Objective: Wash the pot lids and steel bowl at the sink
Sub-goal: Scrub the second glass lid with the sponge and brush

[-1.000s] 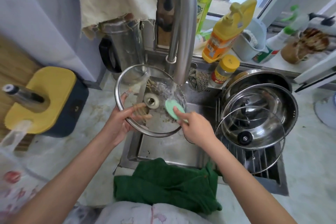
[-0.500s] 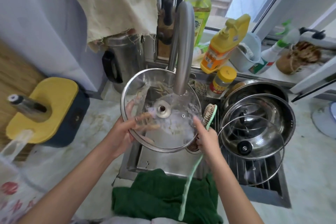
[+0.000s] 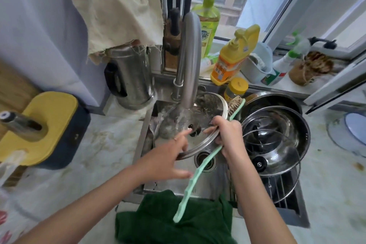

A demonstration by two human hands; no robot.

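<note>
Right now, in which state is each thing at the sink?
Faucet: running.
Glass lid: tilted under the stream, gripped at its rim by right hand.
Dish brush: in the same hand, bristles up.
Left hand: open, fingers spread at the lid.
Steel bowl: upright on rack, second lid leaning against it.
Green towel: draped over sink edge.

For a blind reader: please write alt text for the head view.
A person holds a glass pot lid under the running tap; the right hand grips its rim and a green brush, the left hand rests open on it.
</note>
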